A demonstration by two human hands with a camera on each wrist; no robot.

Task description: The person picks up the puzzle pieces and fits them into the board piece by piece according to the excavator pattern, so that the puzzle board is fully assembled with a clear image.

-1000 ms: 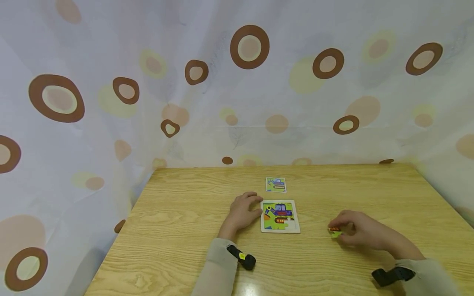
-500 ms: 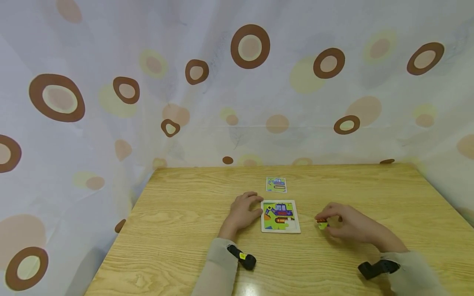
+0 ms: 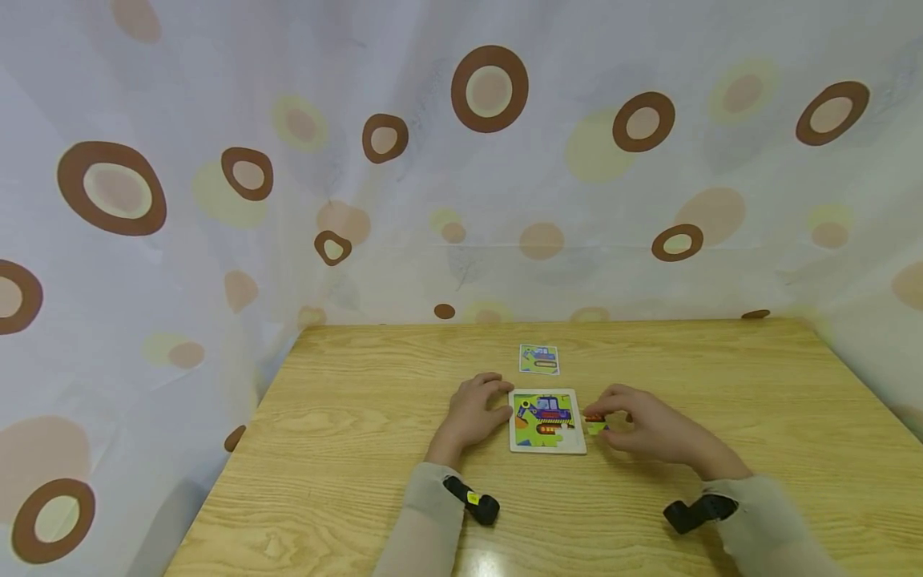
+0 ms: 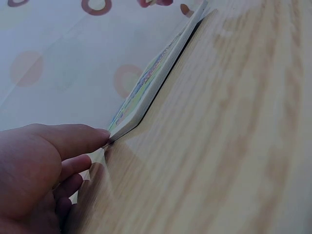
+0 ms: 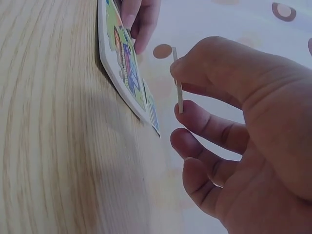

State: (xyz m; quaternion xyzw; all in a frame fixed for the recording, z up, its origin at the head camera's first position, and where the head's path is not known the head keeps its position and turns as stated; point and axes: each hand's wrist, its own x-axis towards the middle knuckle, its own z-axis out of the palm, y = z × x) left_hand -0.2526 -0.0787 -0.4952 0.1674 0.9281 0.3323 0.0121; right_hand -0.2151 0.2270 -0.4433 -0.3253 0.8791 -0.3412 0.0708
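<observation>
A square jigsaw board with a pale rim lies on the table, its picture a blue digger on green. At its lower right corner the bare white base shows. My left hand rests at the board's left side; in the left wrist view the straight thumb touches the rim. Just beyond the right rim, my right hand pinches a green and orange-red puzzle piece between thumb and fingers. The right wrist view shows this piece edge-on, held up off the table.
A small picture card with the same digger lies behind the board. The wooden table reaches back to a white curtain with brown and yellow circles. Each wrist wears a black camera strap.
My right hand has carried the puzzle piece leftward and slightly away from me, from the right of the table to beside the board. The left hand and the board have stayed in place.
</observation>
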